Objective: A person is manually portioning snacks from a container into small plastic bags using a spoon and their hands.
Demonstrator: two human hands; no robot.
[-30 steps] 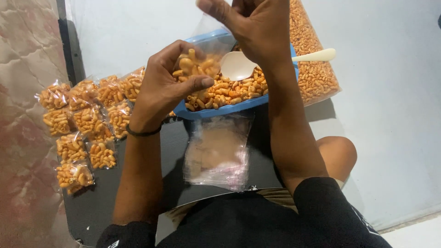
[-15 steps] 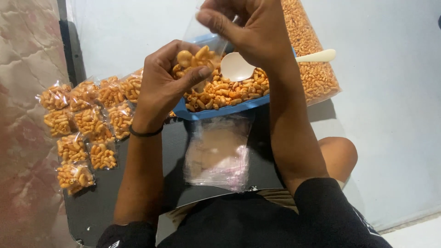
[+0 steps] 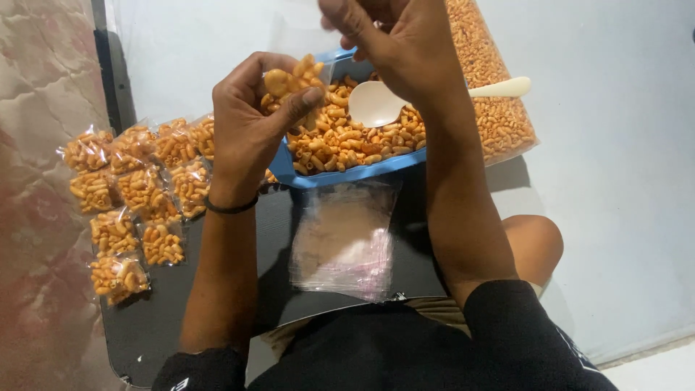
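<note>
1 small clear bag [image 3: 313,69] of orange macaroni snacks was in my grip, raised just above the near-left corner of the blue tray [image 3: 340,176]. My left hand [image 3: 250,127] was curled around the bag's filled lower part, thumb pressed across the front and fingers wrapped behind it. My right hand [image 3: 394,40] was closed at the bag's top, above the tray's middle, but I could not tell exactly how its fingers pinched the plastic, since the back of the hand hid them.

Inside the tray lay a heap of loose macaroni snacks [image 3: 347,137], and a white plastic spoon [image 3: 376,103] rested on it, bowl up, with its handle reaching past the tray's right side. Behind the tray on the right stood a large clear bag [image 3: 499,108] filled with the same orange snacks, touching the tray.

Just in front of the tray, a stack of empty clear bags [image 3: 344,242] lay on the black board [image 3: 166,318] over my lap. Left of the tray, about 10 filled small packets [image 3: 137,195] lay on the board in rough rows. Further left was a pink patterned cloth [image 3: 36,181].
</note>
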